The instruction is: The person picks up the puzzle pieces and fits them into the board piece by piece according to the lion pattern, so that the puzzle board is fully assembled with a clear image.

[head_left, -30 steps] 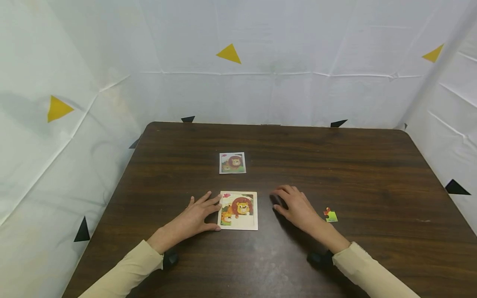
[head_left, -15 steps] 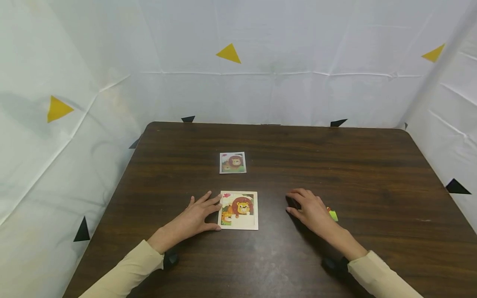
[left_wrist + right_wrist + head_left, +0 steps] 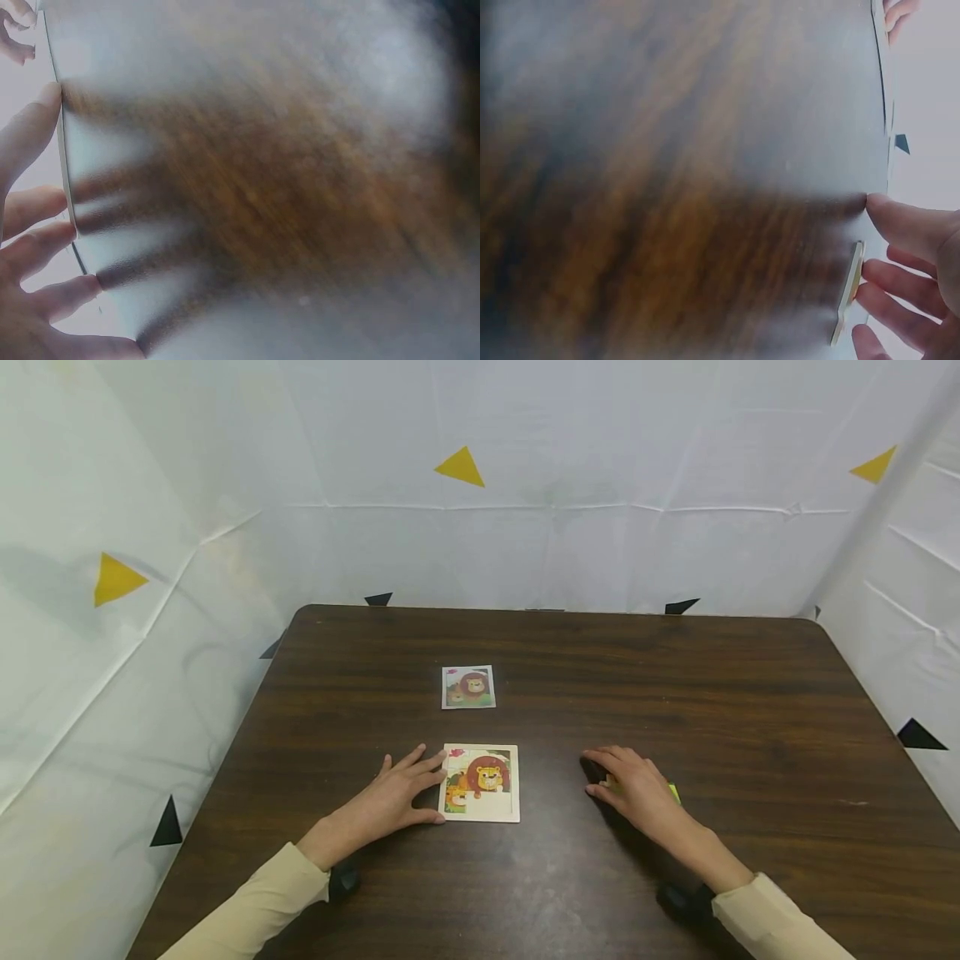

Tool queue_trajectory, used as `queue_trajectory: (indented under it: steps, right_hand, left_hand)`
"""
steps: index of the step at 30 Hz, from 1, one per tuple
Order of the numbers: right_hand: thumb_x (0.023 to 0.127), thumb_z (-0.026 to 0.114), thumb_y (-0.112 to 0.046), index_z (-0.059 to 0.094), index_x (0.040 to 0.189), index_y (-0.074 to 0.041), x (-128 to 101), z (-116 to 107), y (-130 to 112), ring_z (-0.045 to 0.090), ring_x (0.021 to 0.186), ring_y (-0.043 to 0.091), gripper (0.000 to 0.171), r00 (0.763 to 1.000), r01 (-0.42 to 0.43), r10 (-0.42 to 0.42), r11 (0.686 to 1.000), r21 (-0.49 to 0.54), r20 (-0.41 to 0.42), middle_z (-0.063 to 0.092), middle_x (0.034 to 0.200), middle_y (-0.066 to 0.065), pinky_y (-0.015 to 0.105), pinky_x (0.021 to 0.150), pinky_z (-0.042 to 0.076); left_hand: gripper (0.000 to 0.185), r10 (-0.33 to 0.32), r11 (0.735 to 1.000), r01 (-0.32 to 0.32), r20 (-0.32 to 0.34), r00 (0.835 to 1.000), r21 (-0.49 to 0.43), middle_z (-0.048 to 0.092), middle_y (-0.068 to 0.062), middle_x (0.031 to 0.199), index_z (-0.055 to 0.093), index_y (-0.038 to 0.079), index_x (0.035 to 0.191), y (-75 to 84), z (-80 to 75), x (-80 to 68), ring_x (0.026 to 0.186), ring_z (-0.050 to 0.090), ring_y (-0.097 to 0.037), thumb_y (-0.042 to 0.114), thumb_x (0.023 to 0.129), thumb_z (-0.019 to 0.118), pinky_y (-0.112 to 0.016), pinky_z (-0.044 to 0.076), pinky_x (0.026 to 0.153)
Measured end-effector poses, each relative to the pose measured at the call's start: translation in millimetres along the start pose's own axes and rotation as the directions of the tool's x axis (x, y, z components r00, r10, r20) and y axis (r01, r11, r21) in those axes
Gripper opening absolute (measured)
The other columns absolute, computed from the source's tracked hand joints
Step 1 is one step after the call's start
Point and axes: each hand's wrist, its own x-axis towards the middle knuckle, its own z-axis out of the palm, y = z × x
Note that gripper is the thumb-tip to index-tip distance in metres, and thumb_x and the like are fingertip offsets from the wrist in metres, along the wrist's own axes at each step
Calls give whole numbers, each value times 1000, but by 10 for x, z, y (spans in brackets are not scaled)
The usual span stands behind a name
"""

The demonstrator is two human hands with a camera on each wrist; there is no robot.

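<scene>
A square puzzle board lies on the table, its lion picture partly filled and a bare pale patch at the lower right. My left hand has spread fingers, with tips and thumb along the board's left edge. To the right, my right hand is low over the table, fingers and thumb apart. A yellowish puzzle piece shows beneath it, and a bit of green piece peeks out behind the hand. In the right wrist view a flat piece lies on the table at my fingertips, with the thumb apart from it.
A small lion picture card lies beyond the board on the dark wooden table. White sheeting hangs behind the table and at its sides, marked with yellow and black triangles.
My right hand has moved right, away from the board, and now covers most of the green piece. The left hand and the board have stayed in place.
</scene>
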Motion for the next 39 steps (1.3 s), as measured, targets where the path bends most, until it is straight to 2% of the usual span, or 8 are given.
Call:
queue_trajectory:
  steps: [5,10,18,23,34,39]
  right_hand:
    - [76,81,-15,65,117,-5,-19,-25,7,60,84,19,46,1000,17,-16,1000,26,-14,67,106,7,41,69,47]
    - [74,82,-11,65,117,-5,-38,-27,13,61,85,20,46,999,27,-27,999,20,-24,67,104,7,37,65,45]
    - [75,80,-4,65,115,-5,-63,-48,31,62,91,24,42,1000,1,0,999,42,-28,67,106,7,42,68,48]
    - [77,79,-7,65,115,-6,-78,-61,43,62,94,25,40,1000,-12,12,999,38,-10,67,106,7,44,70,48]
    - [73,83,-15,63,121,-7,-146,-208,118,61,103,32,52,997,1,-2,1000,13,74,64,115,11,52,74,49]
    - [71,83,-11,65,118,-6,-200,-242,153,62,101,31,50,999,12,-12,1000,1,36,65,112,9,51,72,50]
  left_hand:
    - [68,-3,1000,3,5,1000,1,34,-6,153,55,10,136,-10,10,8,143,21,-36,45,80,72,-74,18,101]
    - [68,-8,1000,8,3,1000,-2,34,-6,153,55,10,136,-23,24,8,144,21,-35,45,80,72,-73,18,101]
    - [68,-16,1000,16,6,1000,1,34,-6,153,55,10,136,-22,26,9,143,21,-36,45,80,72,-73,18,101]
    - [69,-22,1000,22,4,1000,7,34,-5,153,55,10,136,-26,32,10,143,21,-35,46,79,72,-73,18,101]
    - [69,-12,1000,12,0,1000,11,35,-6,153,55,10,135,-12,18,8,143,22,-36,45,79,73,-73,19,101]
    - [70,-15,1000,15,9,1000,13,34,-6,153,55,10,136,-9,12,12,143,21,-36,46,79,73,-73,19,102]
